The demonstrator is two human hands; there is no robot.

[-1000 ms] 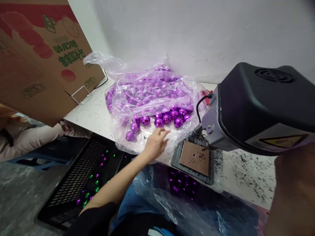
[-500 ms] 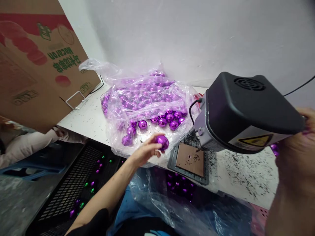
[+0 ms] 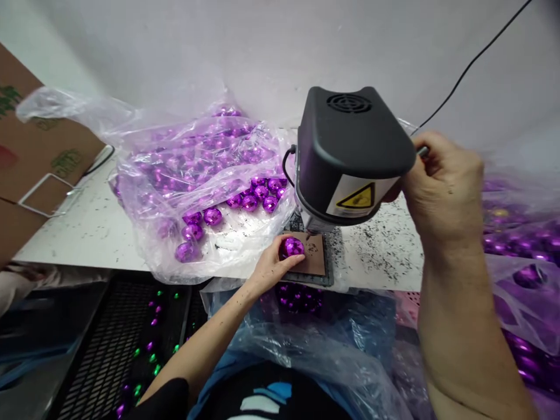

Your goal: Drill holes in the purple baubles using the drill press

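Note:
A shiny purple mirror-patterned ball (image 3: 293, 247) is pinched in my left hand (image 3: 272, 265), over the brown square plate (image 3: 315, 262) of a bench machine. Above the plate stands the machine's black head (image 3: 350, 134), with a yellow warning label on its front. My right hand (image 3: 444, 181) is wrapped round a lever handle (image 3: 422, 151) at the head's right side; most of the lever is hidden. To the left, a clear plastic bag (image 3: 175, 192) lies open on the white table, full of similar purple balls (image 3: 213, 216).
A cardboard box (image 3: 48, 151) stands at the left. Black crates (image 3: 109, 338) with green and purple pieces sit below the table (image 3: 376, 251), which is strewn with dark flakes. Clear plastic (image 3: 306, 356) covers my lap; more bagged purple balls (image 3: 525, 239) lie at the right.
My left hand has carried the purple ball right, from beside the bag to over the brown plate. The right hand stays at the machine's side. My view has turned right.

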